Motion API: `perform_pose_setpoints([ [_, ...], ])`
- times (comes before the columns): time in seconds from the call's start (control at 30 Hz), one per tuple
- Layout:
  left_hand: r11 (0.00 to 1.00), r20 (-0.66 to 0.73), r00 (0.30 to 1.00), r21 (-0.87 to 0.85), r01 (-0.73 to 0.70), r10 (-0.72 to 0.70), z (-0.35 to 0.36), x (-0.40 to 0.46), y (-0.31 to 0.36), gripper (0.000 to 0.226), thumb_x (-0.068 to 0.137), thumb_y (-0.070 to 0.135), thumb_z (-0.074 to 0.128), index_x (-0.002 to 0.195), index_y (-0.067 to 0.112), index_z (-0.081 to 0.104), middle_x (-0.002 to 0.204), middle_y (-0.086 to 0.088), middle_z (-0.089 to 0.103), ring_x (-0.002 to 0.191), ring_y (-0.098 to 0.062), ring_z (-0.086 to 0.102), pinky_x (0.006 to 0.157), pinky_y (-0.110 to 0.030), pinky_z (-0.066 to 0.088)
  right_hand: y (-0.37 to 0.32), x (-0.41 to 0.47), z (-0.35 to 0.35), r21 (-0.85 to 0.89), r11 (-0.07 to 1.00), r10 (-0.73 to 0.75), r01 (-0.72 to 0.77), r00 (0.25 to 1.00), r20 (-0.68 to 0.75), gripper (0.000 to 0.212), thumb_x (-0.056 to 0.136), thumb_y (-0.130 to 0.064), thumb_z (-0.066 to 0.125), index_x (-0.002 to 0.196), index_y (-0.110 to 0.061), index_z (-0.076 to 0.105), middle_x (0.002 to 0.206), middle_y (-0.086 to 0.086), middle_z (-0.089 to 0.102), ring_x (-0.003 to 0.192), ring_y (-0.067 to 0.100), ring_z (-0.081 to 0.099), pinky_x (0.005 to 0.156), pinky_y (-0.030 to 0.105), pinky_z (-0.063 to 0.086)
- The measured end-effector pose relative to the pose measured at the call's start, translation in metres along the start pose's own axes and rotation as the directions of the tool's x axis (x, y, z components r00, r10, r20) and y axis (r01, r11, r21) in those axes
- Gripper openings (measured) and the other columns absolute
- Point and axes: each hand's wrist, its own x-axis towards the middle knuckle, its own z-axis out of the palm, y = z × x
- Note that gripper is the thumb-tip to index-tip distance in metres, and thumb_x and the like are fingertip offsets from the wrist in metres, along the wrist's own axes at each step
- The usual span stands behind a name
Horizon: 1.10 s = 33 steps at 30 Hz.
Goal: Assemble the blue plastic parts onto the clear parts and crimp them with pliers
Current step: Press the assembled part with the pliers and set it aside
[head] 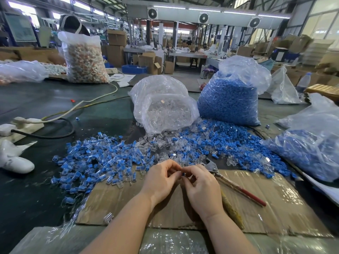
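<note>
My left hand [161,177] and my right hand [199,186] meet fingertip to fingertip over a taped cardboard sheet [256,213]. Together they pinch a small part [183,173]; a bit of blue shows between the fingers and the rest is hidden. Pliers [236,184] with a red handle lie on the cardboard just right of my right hand. A heap of joined blue-and-clear pieces [95,162] spreads to the left. Loose clear parts [165,143] and loose blue parts [220,136] lie ahead.
A bag of clear parts [165,103] and a bag of blue parts [231,99] stand behind the piles. Another bag with blue parts [311,149] lies at right. A power strip and cables [27,123] and a white glove [12,158] sit at left.
</note>
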Motion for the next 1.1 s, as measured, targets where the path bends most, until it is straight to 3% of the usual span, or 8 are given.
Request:
perform_pose_setpoints([
  [0.27, 1.000, -0.006, 1.000, -0.020, 0.013, -0.013, 0.000, 0.000, 0.001, 0.011, 0.086, 0.010, 0.064, 0.086, 0.021, 0.064, 0.082, 0.000, 0.068, 0.076, -0.010, 0.065, 0.074, -0.021, 0.053, -0.001, 0.000, -0.004, -0.001, 1.000, 0.019, -0.019, 0.998, -0.057, 0.013, 0.081, -0.011, 0.067, 0.093, -0.013, 0.069, 0.089, -0.003, 0.063, 0.088, 0.018, 0.058, 0.078, 0.028, 0.044],
  [0.4, 1.000, 0.000, 1.000, -0.016, 0.019, -0.019, 0.000, -0.001, 0.001, 0.014, 0.086, 0.011, 0.063, 0.084, 0.025, 0.061, 0.081, 0.005, 0.067, 0.072, -0.001, 0.063, 0.070, -0.011, 0.049, 0.000, 0.003, -0.019, -0.317, 0.924, 0.196, -0.211, 0.977, -0.080, 0.032, 0.089, -0.032, 0.055, 0.119, -0.023, 0.056, 0.119, -0.003, 0.055, 0.112, 0.017, 0.047, 0.096, 0.033, 0.036],
  [0.53, 0.999, -0.020, 0.999, -0.037, 0.025, -0.026, -0.002, 0.001, 0.002, 0.014, 0.086, 0.010, 0.063, 0.084, 0.024, 0.061, 0.080, 0.006, 0.064, 0.069, 0.004, 0.057, 0.065, -0.006, 0.044, 0.013, 0.003, -0.039, -0.627, 0.684, 0.566, -0.373, 0.814, 0.133, 0.074, 0.087, -0.067, 0.033, 0.145, -0.023, 0.020, 0.150, 0.007, 0.027, 0.137, 0.029, 0.024, 0.109, 0.053, 0.020],
  [0.63, 0.997, -0.029, 0.999, -0.066, 0.041, -0.044, -0.002, 0.002, 0.004, 0.013, 0.087, 0.010, 0.062, 0.084, 0.023, 0.061, 0.079, 0.005, 0.064, 0.067, 0.005, 0.056, 0.064, -0.005, 0.043, 0.022, -0.003, -0.048, -0.666, 0.648, 0.639, -0.369, 0.739, 0.213, 0.081, 0.084, -0.073, 0.028, 0.148, -0.026, 0.008, 0.155, 0.004, 0.017, 0.140, 0.028, 0.019, 0.109, 0.059, 0.014],
  [0.8, 0.971, -0.027, 0.989, -0.193, 0.139, -0.147, -0.005, 0.006, 0.007, 0.006, 0.088, 0.009, 0.060, 0.091, 0.013, 0.063, 0.086, -0.006, 0.068, 0.077, -0.012, 0.064, 0.065, -0.010, 0.049, 0.019, -0.014, -0.047, -0.757, 0.623, 0.447, -0.200, 0.885, 0.133, 0.048, 0.096, -0.050, 0.032, 0.134, -0.021, 0.031, 0.138, 0.003, 0.039, 0.122, 0.024, 0.039, 0.093, 0.038, 0.040],
  [0.93, 0.906, -0.019, 0.964, -0.349, 0.241, -0.264, -0.003, 0.007, 0.013, 0.006, 0.088, 0.008, 0.060, 0.092, 0.010, 0.064, 0.086, -0.009, 0.069, 0.071, -0.011, 0.064, 0.066, -0.017, 0.053, 0.012, -0.006, -0.053, -0.720, 0.680, 0.381, -0.136, 0.905, 0.188, 0.027, 0.099, -0.036, 0.031, 0.115, -0.017, 0.043, 0.121, 0.004, 0.048, 0.110, 0.023, 0.045, 0.085, 0.029, 0.044],
  [1.03, 0.778, 0.011, 0.929, -0.544, 0.315, -0.369, -0.002, 0.008, 0.018, 0.006, 0.087, 0.006, 0.060, 0.091, 0.006, 0.064, 0.081, -0.012, 0.069, 0.064, -0.019, 0.061, 0.062, -0.032, 0.052, 0.003, 0.009, -0.062, -0.542, 0.831, 0.352, -0.121, 0.870, 0.345, 0.032, 0.101, -0.037, 0.026, 0.109, -0.015, 0.048, 0.111, 0.005, 0.053, 0.103, 0.023, 0.049, 0.086, 0.031, 0.043],
  [1.1, 0.721, 0.017, 0.910, -0.604, 0.339, -0.414, -0.003, 0.010, 0.021, 0.005, 0.087, 0.006, 0.061, 0.090, 0.006, 0.065, 0.074, -0.008, 0.069, 0.056, -0.015, 0.060, 0.053, -0.029, 0.049, -0.009, 0.015, -0.068, -0.280, 0.924, 0.364, -0.261, 0.827, 0.428, 0.031, 0.100, -0.035, 0.031, 0.088, -0.014, 0.050, 0.089, 0.001, 0.055, 0.082, 0.018, 0.052, 0.066, 0.028, 0.040],
])
